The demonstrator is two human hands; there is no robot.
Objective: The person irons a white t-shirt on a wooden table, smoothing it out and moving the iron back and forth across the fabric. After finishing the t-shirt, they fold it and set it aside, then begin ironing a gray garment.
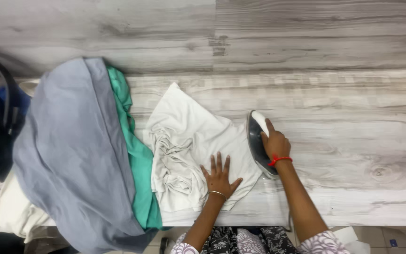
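I am pressing my left hand (220, 177) flat, fingers spread, on the white cloth (191, 153) near the table's (353, 141) front edge, while my right hand (275, 143) is gripping the iron (258, 141) at the cloth's right edge.

Grey wood-grain table (344, 117) — tiled floor (381, 237) just below its edge.

Cloth (198, 136) on table (353, 141); iron (258, 143) right of it, garment pile (81, 150) left.

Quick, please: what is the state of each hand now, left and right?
Left hand: open, fingers spread, flat on the white cloth.
Right hand: closed on the iron handle.
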